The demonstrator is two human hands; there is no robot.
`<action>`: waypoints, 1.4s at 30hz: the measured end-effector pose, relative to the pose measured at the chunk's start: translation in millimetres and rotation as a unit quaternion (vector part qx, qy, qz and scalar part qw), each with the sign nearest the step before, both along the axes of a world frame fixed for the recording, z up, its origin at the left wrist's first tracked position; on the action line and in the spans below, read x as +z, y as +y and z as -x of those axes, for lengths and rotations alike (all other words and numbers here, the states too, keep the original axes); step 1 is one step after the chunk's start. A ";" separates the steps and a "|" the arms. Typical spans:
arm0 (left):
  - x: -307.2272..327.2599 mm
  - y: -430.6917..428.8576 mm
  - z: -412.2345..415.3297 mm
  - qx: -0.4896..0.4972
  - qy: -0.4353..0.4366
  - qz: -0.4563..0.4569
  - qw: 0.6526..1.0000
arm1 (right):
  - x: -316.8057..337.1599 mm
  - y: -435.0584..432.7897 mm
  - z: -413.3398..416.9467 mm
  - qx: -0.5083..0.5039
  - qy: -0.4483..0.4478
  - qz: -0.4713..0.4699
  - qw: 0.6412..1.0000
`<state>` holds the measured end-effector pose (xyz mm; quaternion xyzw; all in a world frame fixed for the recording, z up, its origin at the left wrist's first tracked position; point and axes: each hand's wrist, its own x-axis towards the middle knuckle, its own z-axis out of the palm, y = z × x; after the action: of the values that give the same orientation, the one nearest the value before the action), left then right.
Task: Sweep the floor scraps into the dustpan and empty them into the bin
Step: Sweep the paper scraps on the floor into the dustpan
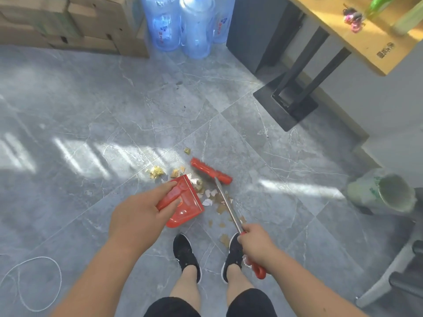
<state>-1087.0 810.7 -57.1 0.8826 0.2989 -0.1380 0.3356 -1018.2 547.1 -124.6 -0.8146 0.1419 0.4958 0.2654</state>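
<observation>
The red plastic dustpan [183,202] is held by its handle in the left hand [139,213], whose grip is closed around it, and the pan is tilted with its mouth toward the scraps on the grey marbled tile floor [91,106]. The red-headed broom with a metal shaft [211,171] is grasped near its red end by the right hand [257,244], the fingers wrapped tight. The torn paper and gold foil scraps [212,197] are spread in 3 loose groups: some beside the pan's mouth under the brush head, some along the shaft toward the black shoes [186,255], and gold pieces [155,172] beyond the pan's far edge. Several risks are judged likely. Scraps may be pushed under the pan's lip if it is not pressed flat. The pieces near the shoes may be trodden on or missed. Light foil may be flicked away by a hard stroke. The pale cylindrical bin [386,191] stands well apart at the right, so a tilted pan may spill on the way.
</observation>
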 end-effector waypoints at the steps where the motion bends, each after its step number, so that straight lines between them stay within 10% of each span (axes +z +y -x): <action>1: 1.5 4.2 4.5 0.004 -0.002 -0.001 1.000 | 0.4 9.8 -5.6 0.018 -0.019 0.001 1.000; 13: -12.1 15.2 73.2 0.162 -0.047 0.017 0.986 | -91.3 161.2 -100.4 0.266 -0.077 -0.009 0.961; 24: -9.4 -57.1 121.8 0.255 -0.023 -0.033 0.966 | -82.6 -51.2 -60.8 0.450 -0.017 0.084 0.889; 36: 24.7 -82.4 115.9 0.253 -0.006 -0.060 0.966 | -11.9 -97.8 -73.0 0.364 -0.013 0.020 0.931; 42: 24.7 -59.4 115.6 0.204 -0.025 -0.076 0.976 | -1.2 -24.7 -32.7 0.137 0.051 -0.098 0.984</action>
<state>-1202.6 751.4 -32.4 0.8294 0.4733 -0.0214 0.2959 -985.6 522.4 -125.8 -0.7700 -0.0075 0.5799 0.2660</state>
